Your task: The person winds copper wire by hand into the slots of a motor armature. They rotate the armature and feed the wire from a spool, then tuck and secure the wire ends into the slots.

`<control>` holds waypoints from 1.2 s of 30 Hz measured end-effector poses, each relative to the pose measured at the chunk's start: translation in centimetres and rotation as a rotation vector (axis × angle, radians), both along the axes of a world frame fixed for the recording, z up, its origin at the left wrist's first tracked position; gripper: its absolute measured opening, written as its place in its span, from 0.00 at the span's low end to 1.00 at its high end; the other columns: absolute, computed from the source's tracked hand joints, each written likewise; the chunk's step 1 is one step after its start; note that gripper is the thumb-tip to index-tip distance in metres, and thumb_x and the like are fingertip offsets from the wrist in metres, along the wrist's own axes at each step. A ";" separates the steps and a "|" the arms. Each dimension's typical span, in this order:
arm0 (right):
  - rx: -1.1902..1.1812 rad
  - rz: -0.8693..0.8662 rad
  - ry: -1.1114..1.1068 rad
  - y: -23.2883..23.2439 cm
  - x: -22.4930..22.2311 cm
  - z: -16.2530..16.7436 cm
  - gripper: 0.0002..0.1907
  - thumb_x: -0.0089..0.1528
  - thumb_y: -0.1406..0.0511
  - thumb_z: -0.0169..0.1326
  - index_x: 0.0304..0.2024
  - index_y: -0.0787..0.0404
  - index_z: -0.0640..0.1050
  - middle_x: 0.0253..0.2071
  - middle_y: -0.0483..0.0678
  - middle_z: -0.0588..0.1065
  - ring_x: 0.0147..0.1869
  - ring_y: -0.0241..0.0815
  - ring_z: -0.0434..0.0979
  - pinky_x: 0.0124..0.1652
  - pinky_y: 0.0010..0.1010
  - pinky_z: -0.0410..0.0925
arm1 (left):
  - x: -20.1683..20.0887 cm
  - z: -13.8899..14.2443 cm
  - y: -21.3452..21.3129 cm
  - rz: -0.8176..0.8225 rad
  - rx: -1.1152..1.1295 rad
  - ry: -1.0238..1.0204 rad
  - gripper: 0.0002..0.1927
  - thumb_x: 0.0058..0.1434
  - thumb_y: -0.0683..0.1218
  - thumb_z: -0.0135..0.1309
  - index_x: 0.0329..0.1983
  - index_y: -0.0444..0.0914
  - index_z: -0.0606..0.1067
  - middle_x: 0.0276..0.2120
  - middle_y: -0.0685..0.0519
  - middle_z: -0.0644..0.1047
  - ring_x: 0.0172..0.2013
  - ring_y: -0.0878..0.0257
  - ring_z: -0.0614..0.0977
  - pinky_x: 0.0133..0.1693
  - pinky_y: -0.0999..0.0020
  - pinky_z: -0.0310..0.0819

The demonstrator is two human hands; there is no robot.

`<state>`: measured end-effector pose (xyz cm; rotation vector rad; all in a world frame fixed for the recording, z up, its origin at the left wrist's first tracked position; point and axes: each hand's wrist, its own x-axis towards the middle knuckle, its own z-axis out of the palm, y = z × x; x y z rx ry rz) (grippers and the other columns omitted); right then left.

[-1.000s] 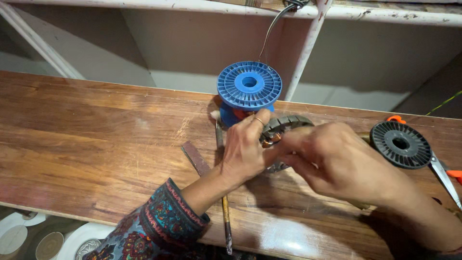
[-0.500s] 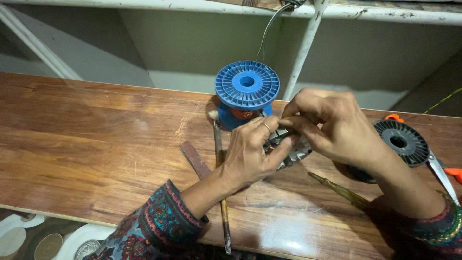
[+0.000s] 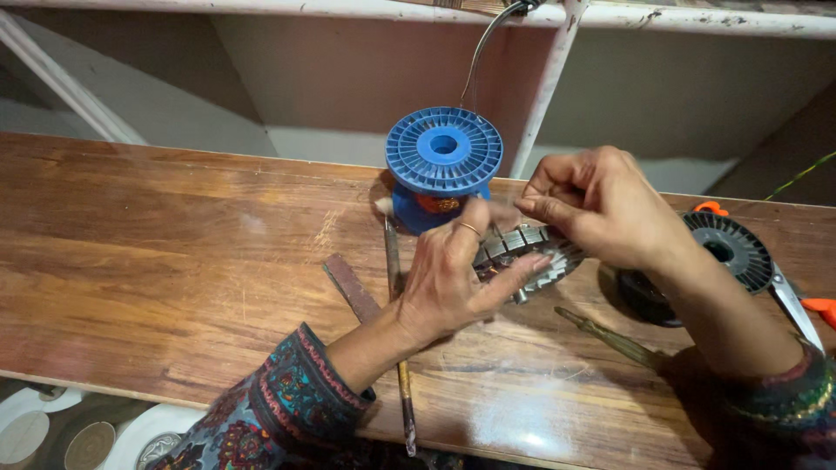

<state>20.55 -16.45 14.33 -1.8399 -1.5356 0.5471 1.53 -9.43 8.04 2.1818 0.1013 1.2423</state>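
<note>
Seen from the head view, a ring-shaped metal stator core (image 3: 527, 257) with slotted, toothed edges and grey laminations is held just in front of the blue spool (image 3: 443, 165), slightly above the wooden bench (image 3: 174, 252). It is cradled by the left hand (image 3: 453, 278), whose fingers are spread along its near side and pressed against it, a ring being worn on one finger. The right hand (image 3: 601, 204) is placed over its far edge, thumb and forefinger pinched together at the rim; whether a fine wire is caught between them cannot be told. The blue spool is stood upright, with a ribbed round top and copper-coloured wire visible around its waist. To the right of that spool, a black spool (image 3: 727, 252) is laid beside orange-handled scissors (image 3: 797, 300). In front of the blue spool, a thin brown strip (image 3: 353, 287) and a long slender rod (image 3: 396, 331) are laid on the bench. No readable labels are discernible.
</note>
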 end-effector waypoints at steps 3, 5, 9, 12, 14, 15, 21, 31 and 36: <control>0.015 0.171 0.204 1.6 1.3 -1.1 0.04 0.59 0.72 0.57 0.30 0.66 0.81 0.24 0.43 0.79 0.26 0.27 0.74 0.27 0.24 0.67 | -0.2 0.1 0.1 -0.033 0.035 -0.089 0.24 0.65 0.51 0.60 0.56 0.30 0.72 0.43 0.44 0.82 0.42 0.55 0.86 0.45 0.64 0.81; 0.056 0.230 0.210 2.1 2.0 -1.4 0.04 0.59 0.73 0.56 0.30 0.66 0.82 0.25 0.42 0.80 0.29 0.26 0.75 0.30 0.23 0.69 | -0.2 0.2 0.4 -0.009 0.069 -0.009 0.18 0.66 0.51 0.63 0.52 0.35 0.78 0.44 0.45 0.84 0.42 0.57 0.87 0.46 0.65 0.82; 0.009 0.031 -0.041 1.3 2.1 -0.5 0.07 0.61 0.68 0.59 0.29 0.66 0.82 0.21 0.45 0.79 0.26 0.30 0.72 0.27 0.27 0.66 | -0.2 0.2 1.1 -0.008 -0.031 0.043 0.19 0.61 0.53 0.65 0.46 0.34 0.77 0.36 0.48 0.82 0.35 0.61 0.86 0.37 0.67 0.81; -0.028 -0.059 -0.119 -0.1 1.1 1.3 0.10 0.61 0.66 0.60 0.28 0.66 0.82 0.18 0.48 0.76 0.22 0.32 0.69 0.23 0.32 0.63 | -0.3 0.0 1.2 0.016 -0.089 0.088 0.17 0.60 0.52 0.66 0.39 0.35 0.76 0.30 0.50 0.81 0.29 0.63 0.83 0.33 0.67 0.78; -0.016 -0.061 -0.138 -0.8 0.0 2.3 0.09 0.61 0.66 0.60 0.28 0.66 0.82 0.17 0.48 0.76 0.21 0.31 0.69 0.22 0.32 0.62 | -0.4 -0.1 1.2 0.003 -0.105 0.072 0.17 0.60 0.52 0.65 0.40 0.34 0.76 0.30 0.51 0.80 0.28 0.64 0.83 0.31 0.67 0.77; -0.002 -0.055 -0.144 -1.0 -0.6 2.6 0.08 0.61 0.66 0.59 0.28 0.65 0.82 0.17 0.46 0.76 0.20 0.31 0.69 0.22 0.32 0.63 | -0.4 -0.1 1.2 0.001 -0.108 0.079 0.17 0.60 0.52 0.65 0.39 0.34 0.76 0.29 0.51 0.80 0.28 0.64 0.83 0.31 0.67 0.76; -0.085 -0.080 -0.359 -1.9 -2.0 4.1 0.06 0.60 0.66 0.61 0.29 0.62 0.82 0.10 0.50 0.71 0.14 0.38 0.64 0.21 0.38 0.57 | -0.3 -0.1 1.3 -0.011 -0.106 0.102 0.16 0.60 0.51 0.65 0.38 0.34 0.75 0.28 0.51 0.79 0.27 0.64 0.83 0.31 0.67 0.76; 0.126 0.154 -0.518 -3.0 -1.9 4.2 0.05 0.57 0.67 0.61 0.32 0.65 0.82 0.23 0.49 0.81 0.17 0.39 0.79 0.19 0.32 0.71 | 0.0 -0.2 1.3 -0.060 -0.279 0.150 0.16 0.59 0.46 0.65 0.46 0.36 0.73 0.34 0.50 0.84 0.35 0.67 0.87 0.38 0.72 0.82; 0.161 0.230 -0.584 -3.2 -1.0 3.7 0.05 0.56 0.68 0.62 0.32 0.65 0.83 0.24 0.51 0.82 0.20 0.41 0.81 0.23 0.34 0.72 | 0.1 -0.3 1.2 -0.143 -0.392 0.138 0.16 0.60 0.44 0.64 0.47 0.36 0.72 0.37 0.51 0.84 0.39 0.68 0.87 0.42 0.73 0.83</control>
